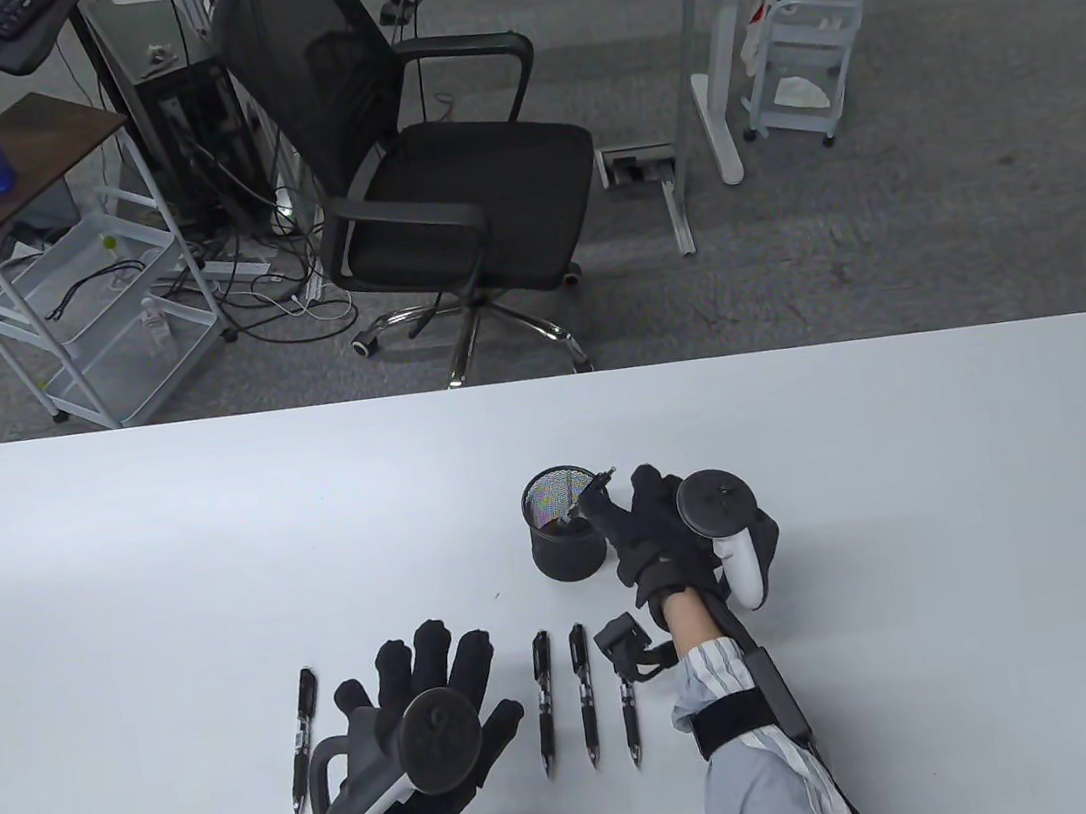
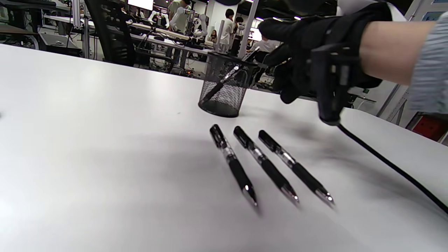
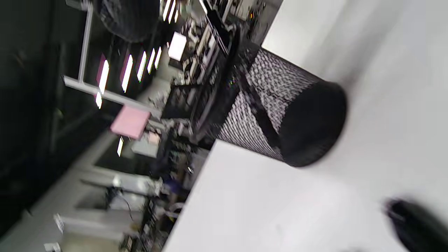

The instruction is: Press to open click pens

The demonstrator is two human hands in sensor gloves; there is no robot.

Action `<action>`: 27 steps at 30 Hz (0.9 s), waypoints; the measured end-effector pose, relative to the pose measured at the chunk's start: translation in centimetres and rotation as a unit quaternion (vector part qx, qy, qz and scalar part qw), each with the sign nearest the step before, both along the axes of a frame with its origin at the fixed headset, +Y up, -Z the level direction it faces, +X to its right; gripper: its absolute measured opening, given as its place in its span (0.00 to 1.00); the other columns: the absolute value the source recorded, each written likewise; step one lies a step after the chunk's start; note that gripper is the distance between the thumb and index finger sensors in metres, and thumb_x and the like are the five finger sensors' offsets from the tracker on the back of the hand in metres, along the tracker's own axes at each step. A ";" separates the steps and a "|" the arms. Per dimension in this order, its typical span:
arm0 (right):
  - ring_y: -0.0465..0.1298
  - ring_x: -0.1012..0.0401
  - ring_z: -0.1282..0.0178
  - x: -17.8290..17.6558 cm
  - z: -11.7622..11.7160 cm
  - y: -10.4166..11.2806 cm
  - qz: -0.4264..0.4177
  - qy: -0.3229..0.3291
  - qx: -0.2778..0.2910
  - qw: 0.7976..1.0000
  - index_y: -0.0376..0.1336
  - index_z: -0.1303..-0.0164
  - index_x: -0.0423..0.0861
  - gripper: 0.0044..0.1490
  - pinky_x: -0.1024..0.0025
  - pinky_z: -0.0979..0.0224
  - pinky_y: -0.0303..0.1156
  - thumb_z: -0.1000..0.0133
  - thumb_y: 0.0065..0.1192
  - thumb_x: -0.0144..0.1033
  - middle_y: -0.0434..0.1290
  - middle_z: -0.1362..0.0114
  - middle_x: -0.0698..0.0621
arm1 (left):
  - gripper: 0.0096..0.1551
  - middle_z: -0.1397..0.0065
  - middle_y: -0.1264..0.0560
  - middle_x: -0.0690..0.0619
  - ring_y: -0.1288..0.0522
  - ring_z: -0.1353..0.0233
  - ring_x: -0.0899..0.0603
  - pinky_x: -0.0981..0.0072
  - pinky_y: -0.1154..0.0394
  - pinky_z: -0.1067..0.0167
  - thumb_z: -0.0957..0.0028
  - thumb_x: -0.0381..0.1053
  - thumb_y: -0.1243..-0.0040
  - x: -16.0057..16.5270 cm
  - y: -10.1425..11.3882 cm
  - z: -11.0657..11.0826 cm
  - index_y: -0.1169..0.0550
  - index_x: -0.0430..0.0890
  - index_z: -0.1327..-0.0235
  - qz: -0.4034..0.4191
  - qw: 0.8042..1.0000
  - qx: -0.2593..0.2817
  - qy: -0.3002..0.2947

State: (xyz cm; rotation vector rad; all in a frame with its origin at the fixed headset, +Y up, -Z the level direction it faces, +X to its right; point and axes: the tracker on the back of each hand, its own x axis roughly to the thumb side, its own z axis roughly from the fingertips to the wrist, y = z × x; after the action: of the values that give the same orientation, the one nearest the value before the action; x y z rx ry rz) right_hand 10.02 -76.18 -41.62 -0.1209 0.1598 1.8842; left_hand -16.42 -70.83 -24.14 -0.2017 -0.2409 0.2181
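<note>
From the table view, the right hand (image 1: 668, 541) sits just beside the mesh pen cup (image 1: 566, 537), at its 3 o'clock, its fingers (image 1: 619, 517) closed round a click pen (image 1: 588, 497) that slants over the cup's rim with its lower end inside. The left hand (image 1: 424, 711) lies flat on the white surface (image 1: 124, 587) with fingers (image 1: 431, 650) spread, holding nothing. One pen (image 1: 303, 739) lies at its 9 o'clock, and three more (image 1: 583, 692) lie side by side at its 3 o'clock, nearly parallel, all well apart from the cup's 6 o'clock side. In the left wrist view, the three pens (image 2: 264, 166) lie in a row with metal tips toward the camera; beyond them the cup (image 2: 224, 87) stands upright with the held pen (image 2: 227, 78) leaning in it, and the right hand (image 2: 308, 45) reaches in from 2 o'clock. The right wrist view is blurred and turned on its side: the cup (image 3: 301, 122) shows against the surface (image 3: 385, 70), a dark slanted pen (image 3: 259, 115) visible through its mesh; the fingers cannot be made out there.
</note>
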 end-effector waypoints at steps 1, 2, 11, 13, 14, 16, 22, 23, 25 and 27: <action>0.34 0.28 0.19 0.1 -0.3 -0.3 -0.010 -0.005 0.002 1.000 0.35 0.10 0.26 0.60 0.24 0.24 0.34 0.32 0.56 0.52 0.24 0.16 0.21 | 0.41 0.06 0.58 0.34 0.57 0.13 0.17 0.13 0.61 0.31 0.25 0.67 0.61 0.0 -0.1 0.0 0.50 0.49 0.05 -0.001 1.000 -0.002 0.000; 0.33 0.28 0.18 0.2 -0.7 -0.7 -0.026 -0.012 0.003 1.000 0.36 0.10 0.27 0.59 0.25 0.24 0.35 0.32 0.57 0.52 0.24 0.16 0.21 | 0.41 0.06 0.58 0.34 0.57 0.13 0.17 0.13 0.61 0.31 0.25 0.67 0.61 0.0 -0.2 -0.1 0.50 0.49 0.05 -0.002 1.000 -0.004 0.000; 0.30 0.28 0.20 0.2 -2.2 -2.2 -0.039 -0.025 -0.001 0.999 0.47 0.09 0.35 0.50 0.24 0.26 0.33 0.32 0.59 0.50 0.24 0.15 0.22 | 0.41 0.06 0.60 0.34 0.57 0.14 0.17 0.12 0.61 0.31 0.25 0.67 0.61 0.1 -0.7 -0.5 0.50 0.49 0.05 -0.007 1.000 -0.014 0.001; 0.30 0.28 0.20 0.1 -2.2 -2.2 -0.033 -0.026 0.002 0.999 0.49 0.10 0.36 0.48 0.23 0.27 0.33 0.32 0.60 0.49 0.24 0.15 0.22 | 0.41 0.06 0.59 0.34 0.57 0.14 0.17 0.13 0.61 0.31 0.25 0.67 0.61 0.1 -0.7 -0.5 0.50 0.49 0.05 -0.007 1.000 -0.015 0.002; 0.30 0.28 0.21 0.0 -2.2 -2.2 -0.033 -0.025 -0.001 0.999 0.50 0.11 0.35 0.47 0.23 0.27 0.32 0.32 0.60 0.49 0.24 0.15 0.22 | 0.41 0.06 0.60 0.34 0.57 0.14 0.17 0.12 0.61 0.31 0.25 0.67 0.61 0.1 -0.7 -0.5 0.50 0.49 0.05 -0.008 1.000 -0.015 0.002; 0.30 0.27 0.21 -0.1 -2.2 -2.3 -0.033 -0.026 0.000 0.999 0.52 0.11 0.36 0.45 0.22 0.28 0.33 0.32 0.60 0.47 0.25 0.15 0.22 | 0.41 0.06 0.59 0.34 0.57 0.14 0.17 0.12 0.61 0.31 0.25 0.67 0.61 0.2 -0.7 -0.5 0.50 0.49 0.05 -0.009 1.000 -0.015 0.003; 0.31 0.26 0.22 -0.2 -2.1 -2.5 -0.032 -0.032 0.007 0.999 0.57 0.14 0.40 0.36 0.21 0.29 0.35 0.30 0.59 0.43 0.27 0.14 0.22 | 0.41 0.06 0.59 0.34 0.58 0.14 0.17 0.12 0.61 0.31 0.25 0.67 0.61 0.2 -0.7 -0.4 0.50 0.49 0.05 -0.011 1.000 -0.015 0.003; 0.32 0.26 0.23 -0.2 -2.0 -2.5 -0.031 -0.037 0.013 0.999 0.58 0.15 0.41 0.35 0.21 0.29 0.36 0.30 0.59 0.42 0.28 0.14 0.22 | 0.41 0.06 0.59 0.34 0.58 0.14 0.17 0.12 0.61 0.31 0.25 0.67 0.61 0.2 -0.7 -0.4 0.50 0.49 0.05 -0.012 1.000 -0.014 0.003; 0.32 0.26 0.23 -0.2 -2.0 -2.4 -0.030 -0.041 0.018 0.999 0.60 0.17 0.43 0.31 0.22 0.29 0.36 0.30 0.59 0.41 0.28 0.14 0.23 | 0.41 0.06 0.60 0.34 0.58 0.14 0.17 0.12 0.62 0.31 0.25 0.66 0.61 0.2 -0.7 -0.4 0.50 0.49 0.05 -0.014 1.000 -0.014 0.004; 0.32 0.26 0.24 -0.2 -1.9 -2.3 -0.026 -0.043 0.021 0.999 0.62 0.19 0.43 0.30 0.21 0.30 0.36 0.30 0.59 0.39 0.29 0.14 0.23 | 0.41 0.06 0.60 0.34 0.58 0.14 0.17 0.13 0.62 0.31 0.25 0.66 0.61 0.2 -0.7 -0.5 0.51 0.49 0.05 -0.013 1.000 -0.016 0.005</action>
State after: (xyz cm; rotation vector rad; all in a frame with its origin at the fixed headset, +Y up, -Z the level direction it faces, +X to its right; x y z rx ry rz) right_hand 9.83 -78.44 -43.57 -0.1671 0.0639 1.8250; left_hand -16.25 -71.52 -24.59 -0.2359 -0.2248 0.1982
